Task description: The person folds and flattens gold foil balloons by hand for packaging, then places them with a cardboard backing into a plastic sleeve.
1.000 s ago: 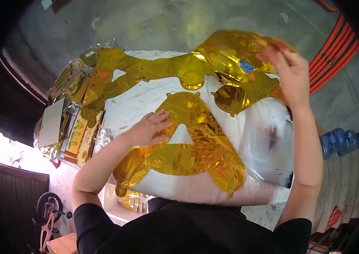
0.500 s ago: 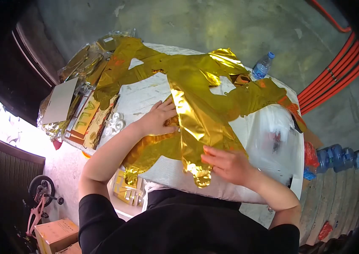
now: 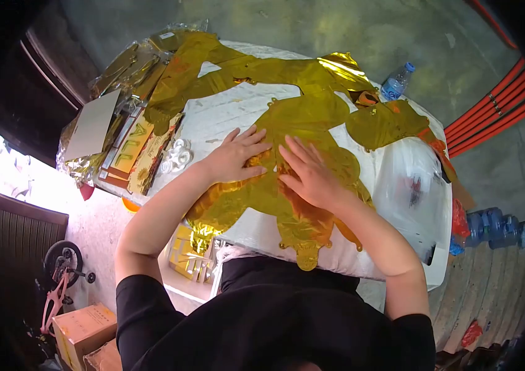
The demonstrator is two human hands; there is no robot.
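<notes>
Gold foil sheets (image 3: 312,117) with rounded lobes lie across the white-covered table (image 3: 237,111). My left hand (image 3: 237,156) rests on the foil left of its middle, fingers spread and palm down. Just to the right, my right hand (image 3: 312,173) lies flat on the same foil, its fingers apart. Neither hand grips anything. The foil's lower tab (image 3: 307,256) reaches the table's near edge. More gold foil (image 3: 213,74) stretches along the far side. White ribbon rolls (image 3: 177,156) sit left of my left hand.
A water bottle (image 3: 397,81) stands at the far right. Clear plastic packaging (image 3: 408,179) lies on the right. Printed packets (image 3: 127,148) and a grey card (image 3: 92,127) are at the left. Cardboard boxes (image 3: 84,331) and a small bike (image 3: 58,290) are on the floor, lower left.
The near foil, folded upright before, now lies spread flat. My right hand has moved up from its lower end to the middle, beside my left hand. The view has shifted slightly.
</notes>
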